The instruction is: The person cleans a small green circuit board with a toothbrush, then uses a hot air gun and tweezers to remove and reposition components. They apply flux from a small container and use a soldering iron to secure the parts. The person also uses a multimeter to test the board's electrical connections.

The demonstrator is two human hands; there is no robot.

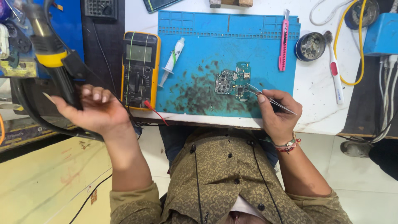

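The fingers (277, 96) of the right hand (277, 111) were pinched narrow around a pair of thin silver metal tweezers (269, 98), whose tips reached to the right edge of a small green and teal circuit board (233, 81). That board lay flat on a blue rubber work mat (207, 45) with dark smudges, near the mat's lower right part. The left hand (93, 108) was held off the left side of the white bench (319, 103), its fingers curled around the black handle of a hot-air tool with a yellow collar (52, 49), from which a black hose ran down and away. A beaded bracelet (288, 145) sat on the right wrist.

In this one head view, a yellow-cased multimeter with a grey screen (139, 68) lay just left of the mat, with a red probe lead (155, 111) at its lower corner. A white syringe-style paste tube (173, 58) rested on the mat's left part. A pink utility knife (284, 41) lay along the mat's right edge, beside a round dark tin (310, 46) and a white toothbrush with a red grip (335, 74). A yellow cable (352, 41) looped at the upper right.
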